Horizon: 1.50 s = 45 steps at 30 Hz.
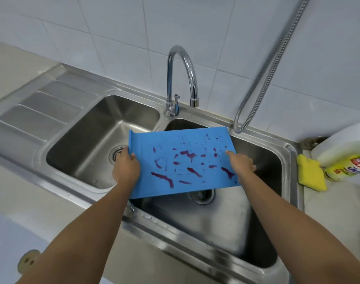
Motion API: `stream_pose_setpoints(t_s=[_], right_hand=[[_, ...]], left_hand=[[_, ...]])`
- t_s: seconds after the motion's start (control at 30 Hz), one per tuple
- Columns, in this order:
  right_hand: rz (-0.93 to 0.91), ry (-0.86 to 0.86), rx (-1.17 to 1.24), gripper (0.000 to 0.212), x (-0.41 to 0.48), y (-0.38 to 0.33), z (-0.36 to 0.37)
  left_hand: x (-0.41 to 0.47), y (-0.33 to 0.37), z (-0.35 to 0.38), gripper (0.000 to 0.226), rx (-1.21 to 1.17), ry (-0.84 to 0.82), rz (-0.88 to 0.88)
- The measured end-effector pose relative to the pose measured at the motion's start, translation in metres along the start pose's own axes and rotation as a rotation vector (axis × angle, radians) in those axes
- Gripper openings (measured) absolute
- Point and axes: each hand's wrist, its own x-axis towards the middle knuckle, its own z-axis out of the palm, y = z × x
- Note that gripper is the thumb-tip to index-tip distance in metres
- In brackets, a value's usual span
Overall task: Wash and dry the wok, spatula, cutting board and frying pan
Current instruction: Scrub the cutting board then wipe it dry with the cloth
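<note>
A thin blue cutting board [181, 162] smeared with purple-red stains is held nearly flat above the right sink basin [263, 160], its left end reaching over the divider. My left hand [125, 169] grips its left edge, which curls up slightly. My right hand [241, 163] grips its right edge, thumb on top. The wok, spatula and frying pan are out of view.
A chrome gooseneck faucet [183, 78] stands behind the board, its spout over the right basin. The left basin [101, 140] and a ribbed drainboard [41, 111] lie to the left. A yellow sponge [311, 175], a detergent bottle [347, 166] and a hanging metal hose [263, 74] are at right.
</note>
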Motion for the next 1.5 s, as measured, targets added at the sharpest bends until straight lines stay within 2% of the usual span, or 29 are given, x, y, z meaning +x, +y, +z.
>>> stream_pose_setpoints(t_s=[0.13, 0.23, 0.33, 0.4, 0.53, 0.6, 0.7, 0.8, 1.07, 1.3, 1.5], right_hand=[[-0.010, 0.055, -0.008, 0.051, 0.003, 0.001, 0.012], [-0.027, 0.104, -0.023, 0.048, 0.000, 0.002, 0.014], [-0.103, 0.209, -0.233, 0.057, -0.013, -0.004, 0.028], [-0.300, 0.240, -0.323, 0.067, -0.033, -0.024, 0.046], [-0.796, 0.145, -0.439, 0.075, -0.060, -0.102, 0.083], [-0.885, 0.179, -0.459, 0.078, -0.061, -0.147, 0.089], [-0.780, 0.184, -0.458, 0.079, -0.050, -0.197, 0.088], [-0.683, 0.159, -0.463, 0.080, -0.044, -0.212, 0.090], [-0.751, 0.220, -0.457, 0.072, -0.055, -0.195, 0.114], [-0.759, 0.173, -0.490, 0.085, -0.066, -0.179, 0.131], [-0.756, 0.171, -0.494, 0.087, -0.066, -0.172, 0.136]], left_hand=[[0.007, -0.002, 0.009, 0.030, 0.121, 0.052, 0.047], [0.012, -0.005, 0.013, 0.032, -0.012, -0.007, -0.002], [0.015, -0.009, 0.015, 0.031, -0.099, -0.045, -0.012], [0.015, -0.009, 0.014, 0.032, -0.127, -0.049, -0.015], [0.013, -0.007, 0.012, 0.046, -0.130, -0.060, -0.011], [0.014, -0.008, 0.012, 0.047, -0.125, -0.057, 0.009], [0.015, -0.008, 0.013, 0.047, -0.093, -0.050, 0.009], [0.015, -0.008, 0.014, 0.045, -0.084, -0.048, 0.005], [0.017, -0.010, 0.015, 0.044, -0.089, -0.055, -0.003], [0.014, -0.006, 0.011, 0.039, -0.089, -0.061, 0.008], [0.014, -0.004, 0.011, 0.036, -0.086, -0.051, 0.007]])
